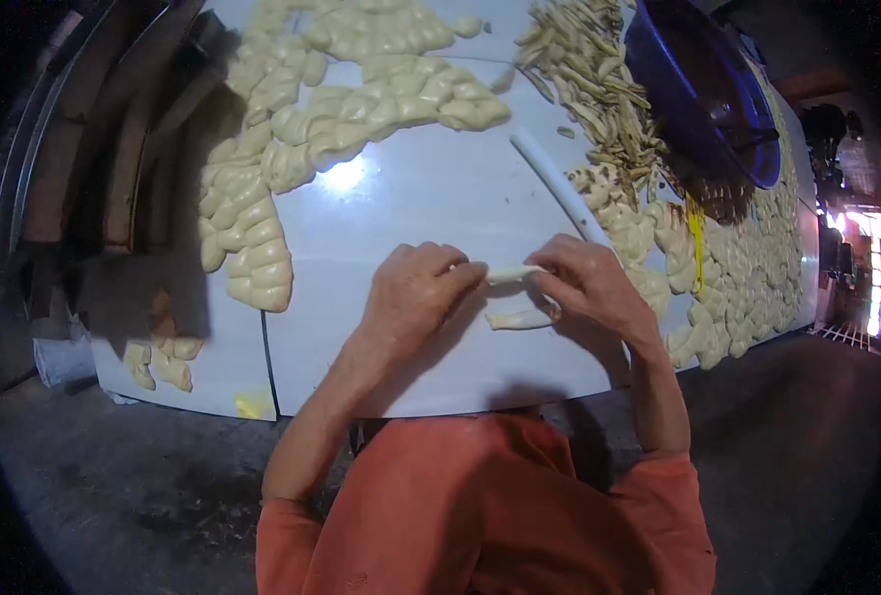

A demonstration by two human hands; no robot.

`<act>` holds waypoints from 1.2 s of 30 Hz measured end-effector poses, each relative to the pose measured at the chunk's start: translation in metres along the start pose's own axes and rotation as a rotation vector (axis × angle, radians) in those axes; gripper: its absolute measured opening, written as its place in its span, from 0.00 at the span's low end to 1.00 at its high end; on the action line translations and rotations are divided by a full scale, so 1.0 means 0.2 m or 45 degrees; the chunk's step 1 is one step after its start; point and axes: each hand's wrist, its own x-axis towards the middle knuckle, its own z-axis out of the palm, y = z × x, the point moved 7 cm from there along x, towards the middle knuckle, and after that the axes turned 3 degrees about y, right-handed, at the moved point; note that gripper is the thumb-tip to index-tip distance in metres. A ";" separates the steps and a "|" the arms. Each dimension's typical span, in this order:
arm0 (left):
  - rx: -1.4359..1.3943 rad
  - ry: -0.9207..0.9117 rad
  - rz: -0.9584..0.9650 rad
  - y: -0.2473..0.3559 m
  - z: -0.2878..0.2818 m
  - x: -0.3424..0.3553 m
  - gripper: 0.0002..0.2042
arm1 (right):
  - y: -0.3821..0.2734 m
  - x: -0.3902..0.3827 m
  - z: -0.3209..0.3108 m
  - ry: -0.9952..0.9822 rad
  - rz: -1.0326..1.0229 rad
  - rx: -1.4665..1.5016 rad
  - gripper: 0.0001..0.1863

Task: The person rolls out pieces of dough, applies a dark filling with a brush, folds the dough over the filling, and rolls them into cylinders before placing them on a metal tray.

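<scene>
Between my two hands is a short pale piece of dough (pixel 509 273), stretched above the white table. My left hand (pixel 419 290) pinches its left end, and my right hand (pixel 591 284) grips the right end with bent fingers. Just below lies a second small dough piece (pixel 516 320), partly under the fingers of my right hand. A white rolling pin (pixel 560 183) rests at a slant beyond my right hand. Flattened dough pieces (pixel 381 104) lie side by side in a band along the far and left parts of the table.
A dark blue basin (pixel 703 84) stands at the far right, beside a heap of brownish-yellow elongated pieces (pixel 591 84). More dough pieces (pixel 728 297) cover the right side, with a yellow strip (pixel 696 238) among them. A few scraps (pixel 168 365) lie near left; dark boards (pixel 113 149) stand behind.
</scene>
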 end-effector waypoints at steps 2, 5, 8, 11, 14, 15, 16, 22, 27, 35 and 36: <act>-0.068 -0.083 -0.021 0.06 0.10 0.00 0.10 | 0.08 -0.10 0.00 0.033 0.079 0.000 0.11; -0.012 -0.265 -0.003 0.11 0.25 -0.10 0.12 | 0.16 -0.23 0.08 -0.036 0.035 0.001 0.14; -0.018 -0.257 0.022 0.18 0.23 -0.10 0.15 | 0.14 -0.33 0.07 0.049 -0.083 -0.140 0.18; 0.045 -0.259 0.018 0.19 0.26 -0.11 0.15 | 0.17 -0.35 0.10 0.063 -0.169 -0.241 0.22; 0.077 -0.229 0.009 0.19 0.31 -0.08 0.12 | 0.19 -0.34 0.11 0.124 -0.245 -0.258 0.17; 0.046 -0.245 -0.021 0.18 0.31 -0.08 0.12 | 0.20 -0.32 0.11 0.061 -0.208 -0.239 0.16; 0.016 -0.257 -0.053 0.17 0.31 -0.08 0.13 | 0.20 -0.30 0.10 -0.003 -0.175 -0.224 0.15; -0.069 -0.504 -0.467 0.15 0.17 -0.12 0.11 | 0.11 -0.23 0.04 0.036 -0.113 0.214 0.15; -0.098 -0.096 -0.438 0.14 -0.01 -0.22 0.12 | -0.08 -0.12 0.03 -0.116 -0.009 0.388 0.16; 0.182 0.281 -0.454 0.12 -0.70 -0.42 0.15 | -0.69 0.36 0.09 -0.165 -0.628 0.248 0.14; 0.312 0.366 -0.374 0.14 -0.85 -0.40 0.13 | -0.81 0.45 0.07 -0.155 -0.704 0.222 0.14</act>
